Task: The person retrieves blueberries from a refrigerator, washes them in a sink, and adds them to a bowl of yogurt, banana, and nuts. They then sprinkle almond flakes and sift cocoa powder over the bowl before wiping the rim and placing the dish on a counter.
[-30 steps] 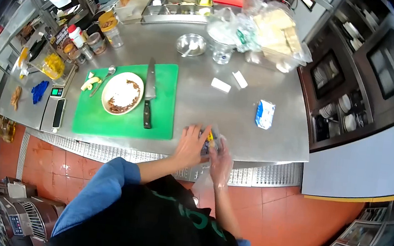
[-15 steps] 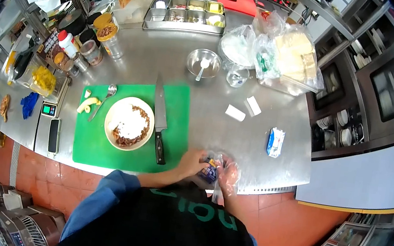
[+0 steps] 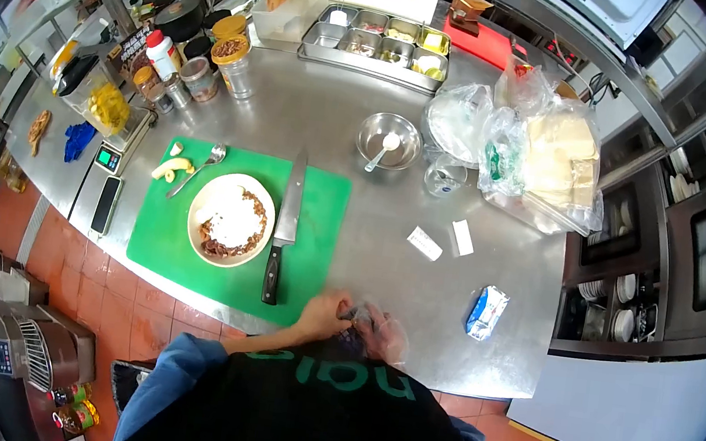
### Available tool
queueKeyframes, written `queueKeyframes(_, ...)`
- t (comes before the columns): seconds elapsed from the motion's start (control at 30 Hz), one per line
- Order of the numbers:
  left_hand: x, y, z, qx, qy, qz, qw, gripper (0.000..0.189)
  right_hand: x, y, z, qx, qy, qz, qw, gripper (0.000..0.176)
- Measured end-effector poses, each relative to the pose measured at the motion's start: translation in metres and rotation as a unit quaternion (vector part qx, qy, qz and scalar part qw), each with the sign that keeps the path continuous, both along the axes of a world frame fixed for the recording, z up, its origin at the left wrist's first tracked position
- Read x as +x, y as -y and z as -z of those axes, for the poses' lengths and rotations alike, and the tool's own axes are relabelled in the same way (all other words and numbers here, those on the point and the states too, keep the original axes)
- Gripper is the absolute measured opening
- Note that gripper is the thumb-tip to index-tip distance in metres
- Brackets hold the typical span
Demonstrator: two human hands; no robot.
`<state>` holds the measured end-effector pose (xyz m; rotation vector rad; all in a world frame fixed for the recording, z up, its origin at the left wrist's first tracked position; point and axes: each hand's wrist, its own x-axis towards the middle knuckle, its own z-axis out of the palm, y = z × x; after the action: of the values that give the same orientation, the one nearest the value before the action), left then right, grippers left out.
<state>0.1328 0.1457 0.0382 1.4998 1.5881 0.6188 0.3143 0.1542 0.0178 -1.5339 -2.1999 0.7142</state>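
Observation:
Close against my apron, my left hand (image 3: 326, 314) is bare, its fingers closed on a small dark blue-purple packet (image 3: 349, 336). My right hand (image 3: 383, 334), in a loose clear plastic glove, pinches the same packet from the other side. Most of the packet is hidden by my fingers and the apron. To the left, a green cutting board (image 3: 161, 237) carries a white bowl (image 3: 192, 240) of brown granola topped with something white and creamy. Beside the bowl lie a large knife (image 3: 287, 221), a metal spoon (image 3: 201, 168) and banana pieces (image 3: 172, 167).
A blue-and-white packet (image 3: 485, 313) and two small white pieces (image 3: 426, 244) lie to the right. Behind them stand a metal bowl (image 3: 372, 139) with a spoon, a clear cup (image 3: 444, 179) and plastic bags (image 3: 555, 157). Jars (image 3: 234, 74) and a scale (image 3: 109, 157) line the left.
The view has tilted and shifted. My hands have drawn nearer my body and closer together, and the packet shows less than before.

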Motion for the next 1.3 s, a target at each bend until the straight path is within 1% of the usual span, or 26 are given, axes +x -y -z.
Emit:
queueKeyframes(0.03, -0.001, -0.003, 0.008, -0.052, 0.021, 0.001, 0.998, 0.036, 0.001, -0.005, -0.004, -0.015, -0.025, -0.045, 0.999, 0.042)
queueKeyframes(0.07, -0.002, -0.005, 0.014, -0.052, 0.019, -0.001, 0.998, 0.036, 0.001, -0.006, -0.003, -0.015, -0.027, -0.048, 0.998, 0.042)
queueKeyframes(0.13, -0.008, -0.012, 0.014, -0.077, -0.003, 0.025, 0.997, 0.037, -0.002, -0.008, 0.0, 0.089, -0.05, -0.066, 0.993, 0.042)
queueKeyframes(0.23, -0.006, -0.017, -0.002, -0.107, -0.025, 0.053, 0.993, 0.037, 0.0, -0.01, 0.011, 0.108, -0.046, -0.077, 0.99, 0.042)
queueKeyframes(0.27, -0.006, -0.017, 0.003, -0.107, -0.028, 0.057, 0.992, 0.037, 0.0, -0.009, 0.013, 0.108, -0.048, -0.072, 0.99, 0.042)
queueKeyframes(0.33, -0.006, -0.012, 0.015, -0.062, 0.044, 0.0, 0.997, 0.036, -0.008, -0.01, -0.014, 0.148, -0.078, -0.049, 0.985, 0.038)
queueKeyframes(0.37, -0.007, -0.011, 0.016, -0.065, 0.041, 0.002, 0.997, 0.036, -0.01, -0.011, -0.023, 0.146, -0.08, -0.046, 0.985, 0.038)
queueKeyframes(0.43, -0.009, -0.016, 0.003, -0.129, 0.03, 0.023, 0.991, 0.037, -0.013, -0.012, -0.035, 0.093, -0.101, -0.012, 0.99, 0.033)
queueKeyframes(0.47, -0.01, -0.017, 0.0, -0.128, 0.029, 0.024, 0.991, 0.037, -0.013, -0.011, -0.028, 0.095, -0.102, -0.011, 0.99, 0.033)
queueKeyframes(0.53, -0.012, -0.017, -0.004, -0.148, 0.047, 0.052, 0.987, 0.039, -0.012, -0.011, -0.016, 0.059, -0.161, 0.014, 0.985, 0.029)
queueKeyframes(0.67, -0.019, -0.017, 0.017, -0.116, 0.09, 0.059, 0.987, 0.041, -0.012, -0.011, -0.019, 0.06, -0.168, 0.016, 0.984, 0.029)
queueKeyframes(0.7, -0.025, -0.023, 0.024, -0.226, 0.188, -0.016, 0.956, 0.039, -0.015, -0.01, -0.029, 0.07, -0.183, 0.018, 0.98, 0.028)
queueKeyframes(0.73, -0.028, -0.029, 0.028, -0.33, 0.28, -0.089, 0.897, 0.039, -0.017, -0.011, -0.038, 0.08, -0.198, 0.021, 0.977, 0.027)
queueKeyframes(0.77, -0.028, -0.033, 0.032, -0.333, 0.28, -0.086, 0.896, 0.039, -0.017, -0.012, -0.044, 0.08, -0.196, 0.025, 0.977, 0.027)
queueKeyframes(0.83, -0.03, -0.035, 0.039, -0.251, 0.28, -0.072, 0.924, 0.034, -0.018, -0.014, -0.057, 0.149, -0.159, -0.01, 0.976, 0.027)
queueKeyframes(0.87, -0.028, -0.038, 0.046, -0.09, 0.086, 0.031, 0.992, 0.029, -0.018, -0.017, -0.065, 0.141, -0.158, -0.006, 0.977, 0.027)
queueKeyframes(0.93, -0.024, -0.042, 0.04, -0.07, -0.029, 0.075, 0.994, 0.027, -0.016, -0.024, -0.084, 0.221, -0.153, -0.114, 0.956, 0.028)
queueKeyframes(1.0, -0.019, -0.044, 0.047, -0.082, 0.012, 0.021, 0.996, 0.02, -0.016, -0.018, -0.083, 0.208, -0.146, -0.131, 0.958, 0.031)
queueKeyframes(1.03, -0.019, -0.046, 0.035, -0.056, 0.027, 0.028, 0.998, 0.016, -0.013, -0.017, -0.09, 0.202, -0.145, -0.136, 0.959, 0.032)
queueKeyframes(1.07, -0.019, -0.047, 0.045, -0.053, 0.032, 0.013, 0.998, 0.014, -0.007, -0.017, -0.096, 0.183, -0.158, -0.149, 0.959, 0.032)
queueKeyframes(1.1, -0.019, -0.049, 0.035, -0.058, 0.033, -0.006, 0.998, 0.014, 0.0, -0.015, -0.11, 0.167, -0.166, -0.134, 0.963, 0.032)
queueKeyframes(1.13, -0.019, -0.049, 0.033, 0.015, 0.02, -0.017, 1.0, 0.012, 0.007, -0.014, -0.118, 0.154, -0.173, -0.119, 0.965, 0.031)
queueKeyframes(1.17, -0.019, -0.045, 0.029, 0.007, 0.021, -0.012, 1.0, 0.012, 0.017, -0.016, -0.112, 0.158, -0.173, -0.1, 0.967, 0.03)
queueKeyframes(1.2, -0.019, -0.048, 0.011, -0.033, 0.042, -0.045, 0.998, 0.011, 0.028, -0.022, -0.107, 0.167, -0.172, -0.083, 0.967, 0.028)
queueKeyframes(1.27, -0.017, -0.049, -0.007, -0.099, 0.109, -0.101, 0.984, 0.008, 0.048, -0.027, -0.118, 0.193, -0.07, -0.041, 0.978, 0.028)
queueKeyframes(1.3, -0.015, -0.048, -0.005, -0.101, 0.109, -0.098, 0.984, 0.008, 0.06, -0.029, -0.115, 0.192, -0.069, -0.038, 0.978, 0.028)
